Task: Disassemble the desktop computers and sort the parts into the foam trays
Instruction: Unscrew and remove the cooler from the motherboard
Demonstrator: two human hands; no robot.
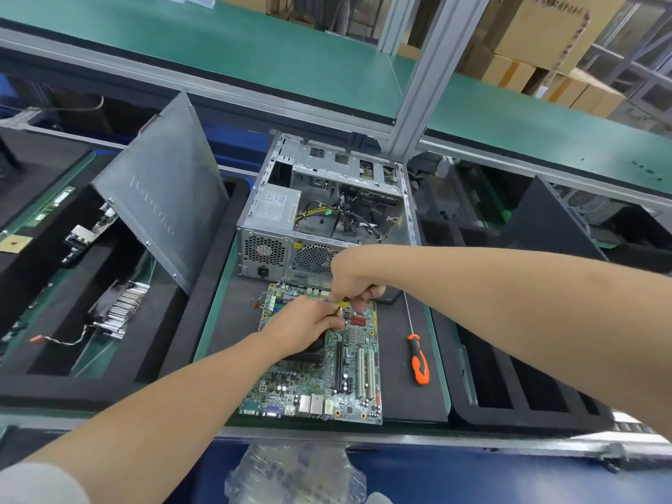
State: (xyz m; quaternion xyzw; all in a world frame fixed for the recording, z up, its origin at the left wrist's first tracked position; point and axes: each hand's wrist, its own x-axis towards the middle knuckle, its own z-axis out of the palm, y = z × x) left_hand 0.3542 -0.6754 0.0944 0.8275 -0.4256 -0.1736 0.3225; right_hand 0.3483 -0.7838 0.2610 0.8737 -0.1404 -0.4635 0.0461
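left hand point(305, 325), right hand point(354, 274) on yellow connector point(343, 304)

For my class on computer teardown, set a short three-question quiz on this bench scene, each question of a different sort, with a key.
1. True or false: the right hand holds the orange-handled screwdriver.
2. The motherboard lies: A) inside the case; B) on the black mat; C) in a foam tray.
3. Fill in: the left hand and right hand work at a small yellow-tipped part over the motherboard's ___ end (near or far from the person).
Key: 1 false, it lies on the mat right of the motherboard; 2 B; 3 far.
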